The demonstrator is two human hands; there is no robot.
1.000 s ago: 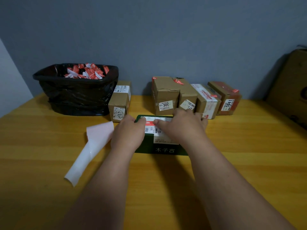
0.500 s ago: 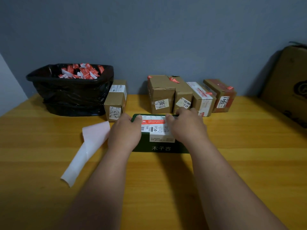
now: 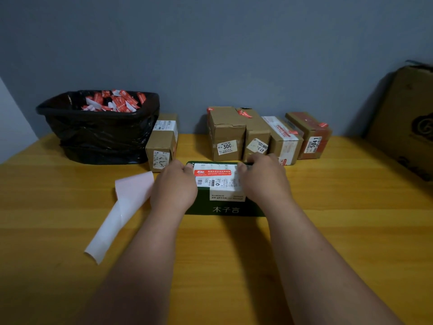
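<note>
A dark green box (image 3: 225, 208) with white characters on its front sits on the wooden table (image 3: 351, 207) before me. A white shipping label (image 3: 216, 180) with a red band covers its top and folds over the front. My left hand (image 3: 174, 186) grips the box's left end, thumb at the label's left edge. My right hand (image 3: 263, 181) grips the right end, fingers curled over the far top edge and hiding the label's right side.
A curled white backing sheet (image 3: 121, 207) lies left of the box. A black bin (image 3: 98, 130) of red and white scraps stands at the back left. Several labelled cardboard parcels (image 3: 226, 134) line the wall. A large carton (image 3: 407, 120) leans at the right.
My right hand has slid from the middle of the label to the box's right end. The left hand stays on the left end.
</note>
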